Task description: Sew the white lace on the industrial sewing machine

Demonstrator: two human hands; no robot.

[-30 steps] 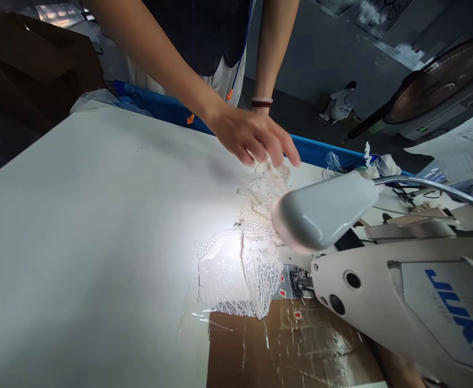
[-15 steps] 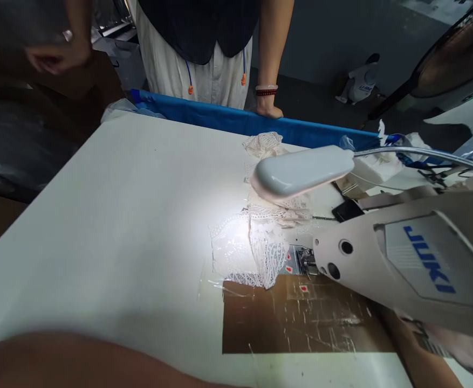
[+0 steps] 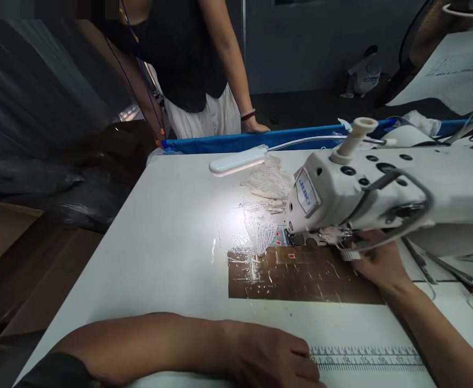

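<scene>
My left hand (image 3: 274,353) rests low on the white table with its fingers curled; whatever is under them, if anything, is hidden. My right hand (image 3: 376,264) reaches in under the arm of a white JUKI sewing machine (image 3: 321,188), beside a small white ribbed part (image 3: 349,255). The machine hides most of its fingers, so their grip does not show. Left of the presser foot (image 3: 288,237), white lace fabric (image 3: 260,229) lies bunched on the table, apart from both hands. More cream lace (image 3: 271,180) is heaped behind it.
A lamp (image 3: 238,160) on a bendy neck lights the lace. Brown tape (image 3: 301,277) with thread scraps covers part of the table (image 3: 159,231). A ruler strip (image 3: 365,358) runs along the front. Across the blue-edged table, another person's hand (image 3: 255,126) leans. Scissors (image 3: 458,272) lie right.
The view has shifted back and up, so the machine looks smaller and more of it shows. Both my hands are now in view. The other person's far arm hangs lower.
</scene>
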